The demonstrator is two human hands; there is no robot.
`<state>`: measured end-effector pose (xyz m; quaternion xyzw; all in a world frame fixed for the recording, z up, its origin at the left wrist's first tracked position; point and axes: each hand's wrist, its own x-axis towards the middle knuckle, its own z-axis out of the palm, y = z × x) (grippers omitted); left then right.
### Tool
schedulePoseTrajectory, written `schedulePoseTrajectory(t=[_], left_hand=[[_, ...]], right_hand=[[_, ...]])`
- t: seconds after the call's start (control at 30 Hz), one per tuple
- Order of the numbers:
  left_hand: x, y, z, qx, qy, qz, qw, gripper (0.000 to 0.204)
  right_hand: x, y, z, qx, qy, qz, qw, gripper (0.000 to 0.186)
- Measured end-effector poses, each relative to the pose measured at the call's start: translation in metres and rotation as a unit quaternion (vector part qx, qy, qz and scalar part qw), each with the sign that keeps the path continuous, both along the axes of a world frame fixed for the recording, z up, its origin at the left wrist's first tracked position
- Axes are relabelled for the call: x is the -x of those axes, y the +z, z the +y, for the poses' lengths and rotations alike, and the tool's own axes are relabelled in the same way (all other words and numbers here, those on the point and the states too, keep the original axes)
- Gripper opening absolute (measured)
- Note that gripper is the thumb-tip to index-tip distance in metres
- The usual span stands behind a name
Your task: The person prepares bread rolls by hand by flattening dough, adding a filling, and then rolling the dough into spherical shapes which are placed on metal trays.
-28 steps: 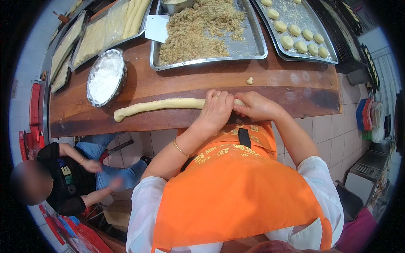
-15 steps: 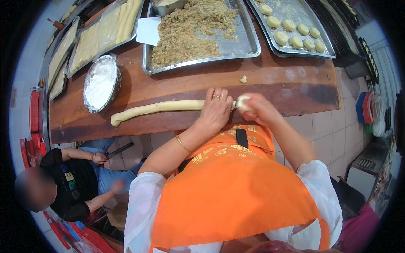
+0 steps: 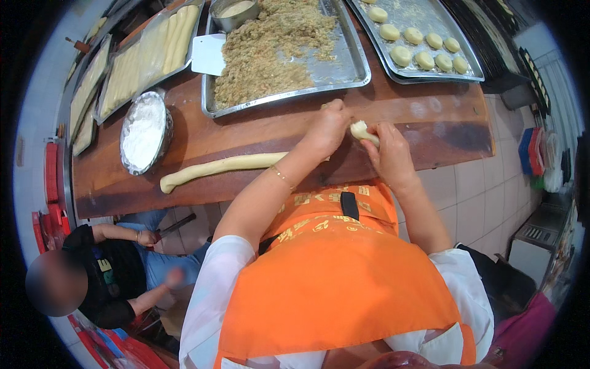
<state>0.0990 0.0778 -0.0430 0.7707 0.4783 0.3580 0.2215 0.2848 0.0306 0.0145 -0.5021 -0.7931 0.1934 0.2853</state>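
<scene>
A long pale dough rope lies along the near edge of the wooden table, its right end partly hidden behind my left forearm. My left hand is beyond the rope, between it and the filling tray, with its fingers bent and closed. Whatever those fingers hold, if anything, is out of sight under the hand. My right hand pinches a short torn piece of dough between thumb and fingers, just above the table. The piece's rough end points toward my left hand, and the two hands are a little apart.
A metal tray of crumbly brown filling stands ahead with a white scraper and a metal bowl. At left are a bowl of flour and trays of dough ropes. Dough rounds sit far right. Another person sits at left.
My left hand has left the dough rope and moved forward, over where a small dough scrap lay. My right hand has drawn a dough piece away from the rope's end.
</scene>
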Motion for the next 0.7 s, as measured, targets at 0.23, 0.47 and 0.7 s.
schedulePoseTrajectory(t=[0.23,0.47,0.7], left_hand=[[0.018,0.037,-0.032,0.001,0.067,-0.078,0.995,0.014],[0.001,0.015,-0.031,-0.104,-0.105,0.099,0.984,0.015],[0.024,0.033,-0.034,0.032,-0.091,-0.094,0.991,0.025]], right_hand=[[0.010,-0.039,-0.010,-0.106,0.061,-0.002,0.993,0.033],[-0.027,-0.017,-0.012,-0.135,-0.013,0.050,0.990,0.027],[-0.027,-0.013,-0.019,-0.121,-0.037,0.077,0.989,0.022]])
